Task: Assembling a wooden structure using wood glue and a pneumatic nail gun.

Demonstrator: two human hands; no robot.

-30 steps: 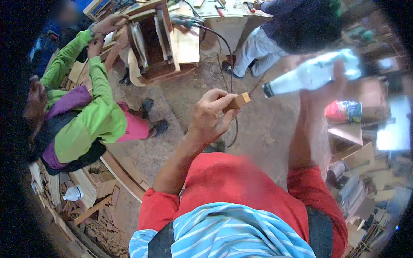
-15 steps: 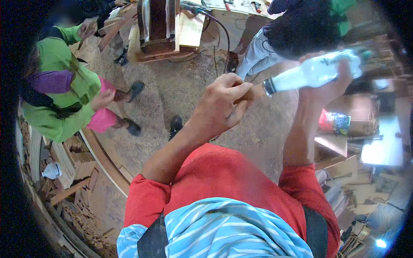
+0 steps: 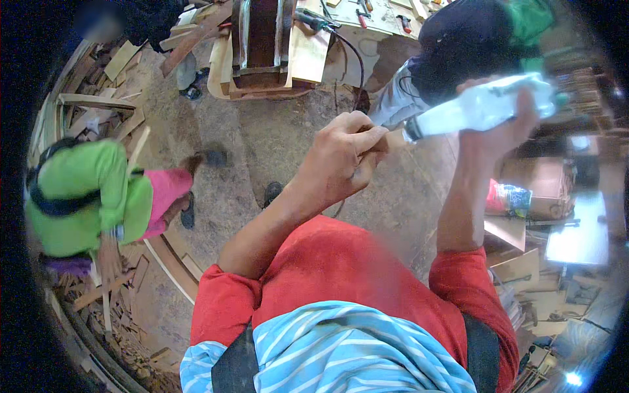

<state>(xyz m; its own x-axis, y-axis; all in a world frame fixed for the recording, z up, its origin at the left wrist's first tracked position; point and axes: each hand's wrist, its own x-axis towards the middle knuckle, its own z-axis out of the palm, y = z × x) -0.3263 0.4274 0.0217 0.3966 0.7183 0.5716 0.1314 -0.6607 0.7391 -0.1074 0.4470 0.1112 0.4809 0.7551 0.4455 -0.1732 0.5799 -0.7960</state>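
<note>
A clear plastic bottle (image 3: 481, 108) lies sideways in the air, its dark-ringed neck pointing left. My right hand (image 3: 501, 134) is wrapped around its wider body. Close to the bottle's mouth, my left hand (image 3: 344, 154) is closed, thumb and fingers pressed together. Something tan shows between those fingers and the neck; its kind is unclear. The bottle's far end is blurred.
A person in green (image 3: 78, 196) bends over wood scraps at the left. Ahead stands a dark wooden piece (image 3: 262, 39), beside a corded power tool (image 3: 314, 19). Another person (image 3: 458, 49) is at the upper right. Boards and a carton (image 3: 537, 180) lie to the right.
The person in green has turned and bent down toward the scraps at the left. My view has shifted slightly. Both my hands keep nearly the same place, with the bottle still held.
</note>
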